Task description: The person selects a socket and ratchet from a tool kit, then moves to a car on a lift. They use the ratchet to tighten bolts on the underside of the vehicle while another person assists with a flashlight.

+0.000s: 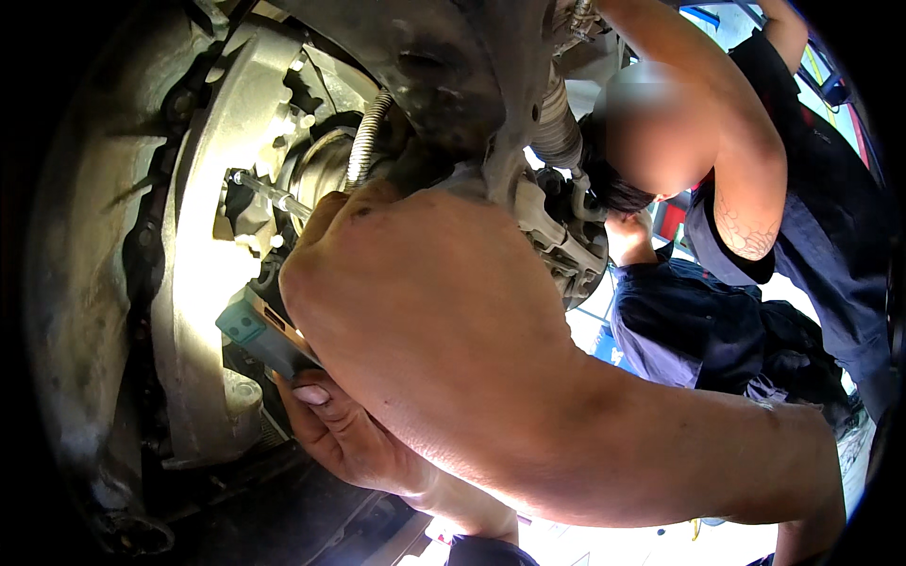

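Note:
My right hand [349, 255] fills the middle, fingers curled round the near end of a slim silver tool [274, 196], whose far tip reaches into a recess in a pale metal housing [203, 283] at left. Below it, my left hand [344, 434] grips a teal rectangular work light [250, 325] beside the lit housing. The right forearm hides part of the left hand and light. A ribbed metal hose [366, 141] runs down behind my right hand.
Dark metal undercarriage [425, 85] hangs above, with a ribbed boot [557, 123] and metal assembly [562, 245] right of centre. A co-worker in dark clothing [812, 217] has an arm raised at right; another hand [630, 236] and dark clothing [689, 330] show beyond.

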The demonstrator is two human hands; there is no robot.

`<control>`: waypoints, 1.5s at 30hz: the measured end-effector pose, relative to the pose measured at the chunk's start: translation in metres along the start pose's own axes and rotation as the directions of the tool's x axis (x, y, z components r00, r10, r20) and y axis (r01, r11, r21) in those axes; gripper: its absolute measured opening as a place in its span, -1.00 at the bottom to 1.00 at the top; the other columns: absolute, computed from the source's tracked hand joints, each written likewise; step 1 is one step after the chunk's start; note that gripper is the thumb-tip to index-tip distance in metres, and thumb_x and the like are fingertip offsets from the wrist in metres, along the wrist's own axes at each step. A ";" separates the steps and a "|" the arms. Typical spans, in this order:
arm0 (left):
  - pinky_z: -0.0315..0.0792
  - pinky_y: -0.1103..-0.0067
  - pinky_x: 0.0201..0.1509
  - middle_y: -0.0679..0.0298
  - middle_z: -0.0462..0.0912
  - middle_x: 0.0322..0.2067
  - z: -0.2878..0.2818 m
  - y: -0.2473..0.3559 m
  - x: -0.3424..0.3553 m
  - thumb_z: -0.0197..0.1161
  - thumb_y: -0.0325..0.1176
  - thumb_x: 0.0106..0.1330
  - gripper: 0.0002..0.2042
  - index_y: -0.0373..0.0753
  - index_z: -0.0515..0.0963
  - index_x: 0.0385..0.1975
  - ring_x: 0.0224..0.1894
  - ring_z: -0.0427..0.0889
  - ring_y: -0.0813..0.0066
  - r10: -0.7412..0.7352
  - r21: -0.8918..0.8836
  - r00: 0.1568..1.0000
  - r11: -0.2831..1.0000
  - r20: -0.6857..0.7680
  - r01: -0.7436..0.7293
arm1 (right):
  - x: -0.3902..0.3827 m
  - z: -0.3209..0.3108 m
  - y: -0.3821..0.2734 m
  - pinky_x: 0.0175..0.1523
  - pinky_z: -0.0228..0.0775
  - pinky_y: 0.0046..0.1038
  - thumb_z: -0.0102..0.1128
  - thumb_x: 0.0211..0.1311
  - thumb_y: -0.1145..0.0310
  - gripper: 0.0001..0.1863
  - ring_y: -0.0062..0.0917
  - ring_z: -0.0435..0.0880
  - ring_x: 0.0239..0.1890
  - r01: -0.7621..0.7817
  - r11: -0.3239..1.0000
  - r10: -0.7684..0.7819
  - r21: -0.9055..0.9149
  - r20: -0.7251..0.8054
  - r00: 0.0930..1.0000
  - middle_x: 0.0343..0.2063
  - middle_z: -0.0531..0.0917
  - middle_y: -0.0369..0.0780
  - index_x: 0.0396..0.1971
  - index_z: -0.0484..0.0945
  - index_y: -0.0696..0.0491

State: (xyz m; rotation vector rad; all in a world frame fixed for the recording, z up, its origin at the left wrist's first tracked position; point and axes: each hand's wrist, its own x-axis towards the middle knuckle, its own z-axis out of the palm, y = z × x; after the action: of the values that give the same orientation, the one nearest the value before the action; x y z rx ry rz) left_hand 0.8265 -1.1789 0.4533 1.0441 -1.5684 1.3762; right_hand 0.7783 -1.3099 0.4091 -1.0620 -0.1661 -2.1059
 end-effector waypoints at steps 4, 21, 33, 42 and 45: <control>0.51 0.55 0.04 -0.03 0.63 -0.05 0.006 0.001 0.001 0.14 -0.21 0.50 -0.53 -0.51 0.37 0.19 -0.03 0.63 0.43 -0.023 -0.009 0.998 1.000 0.061 0.023 | 0.008 -0.016 0.005 -0.55 0.51 -0.51 0.33 -0.09 0.27 -0.83 -0.59 0.66 -0.55 -0.074 0.997 0.058 0.032 0.354 0.933 -0.64 0.59 -0.28 -0.61 0.65 0.06; 0.43 0.54 0.12 -0.01 0.56 0.06 -0.025 -0.001 0.005 0.10 -0.22 0.53 -0.48 -0.49 0.26 0.30 0.02 0.57 0.44 -0.024 0.036 0.993 0.999 0.119 0.020 | 0.005 -0.014 -0.006 -0.49 0.52 -0.53 0.34 -0.11 0.31 -0.86 -0.57 0.70 -0.44 -0.166 0.980 0.115 0.109 0.369 0.922 -0.52 0.63 -0.28 -0.56 0.67 0.06; 0.41 0.52 0.17 -0.12 0.53 0.13 -0.025 0.014 0.026 0.03 -0.29 0.56 -0.52 -0.49 0.25 0.32 0.08 0.55 0.35 -0.001 0.005 0.855 1.000 0.519 -0.002 | 0.008 -0.060 0.004 -0.53 0.50 -0.43 0.27 -0.05 0.24 -0.76 -0.45 0.62 -0.60 0.000 0.995 -0.020 0.102 0.190 0.982 -0.63 0.57 -0.20 -0.61 0.59 0.13; 0.51 0.54 0.03 0.12 0.68 -0.20 0.007 0.005 -0.002 0.13 -0.28 0.50 -0.60 -0.51 0.39 0.13 -0.13 0.62 0.51 -0.072 -0.156 0.990 0.984 0.124 0.092 | -0.015 -0.019 0.006 -0.53 0.53 -0.43 0.22 0.00 0.16 -0.64 -0.43 0.68 -0.54 -0.107 0.992 0.084 0.071 0.267 0.960 -0.60 0.60 -0.13 -0.52 0.59 0.24; 0.47 0.58 -0.08 0.16 0.66 -0.29 0.011 0.003 -0.002 0.13 -0.22 0.50 -0.61 -0.48 0.44 0.05 -0.24 0.60 0.53 -0.107 -0.118 0.976 0.984 0.191 0.131 | -0.023 -0.025 0.010 -0.45 0.59 -0.44 0.31 0.03 0.32 -0.82 -0.41 0.72 -0.48 -0.106 0.987 0.079 0.119 0.213 0.974 -0.56 0.64 -0.17 -0.63 0.66 0.10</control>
State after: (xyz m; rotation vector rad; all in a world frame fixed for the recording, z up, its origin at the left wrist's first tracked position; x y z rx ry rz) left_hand 0.8235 -1.1894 0.4492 1.1919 -1.6758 1.1070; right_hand 0.7779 -1.3145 0.3742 -1.1868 -0.3440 -1.8718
